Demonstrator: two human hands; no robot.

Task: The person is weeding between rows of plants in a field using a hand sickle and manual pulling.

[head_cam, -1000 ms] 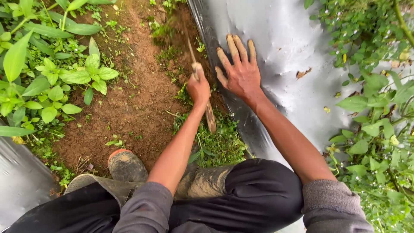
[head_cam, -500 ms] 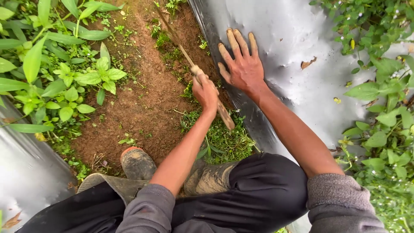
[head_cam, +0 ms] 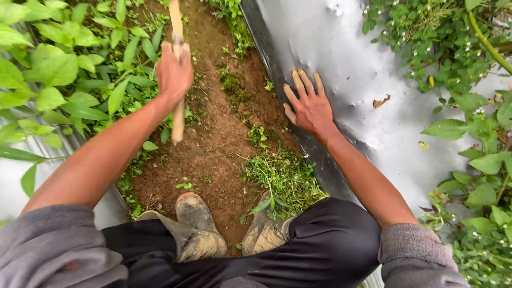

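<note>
Left hand (head_cam: pixel 174 72) is clenched round a wooden handle (head_cam: pixel 177 114), far left; right hand (head_cam: pixel 309 106) is spread flat on silver mulch sheet (head_cam: pixel 341 48), right.

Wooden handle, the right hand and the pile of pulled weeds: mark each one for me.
wooden handle (head_cam: pixel 178 120), head view, on the bare lower end below the fist.
right hand (head_cam: pixel 308 106), head view, on the back of the hand.
pile of pulled weeds (head_cam: pixel 282 178), head view, on the middle of the heap.

Left hand (head_cam: pixel 173 72) grips wooden handle (head_cam: pixel 177 80); right hand (head_cam: pixel 309 106) flat on silver sheet (head_cam: pixel 362 58).
</note>
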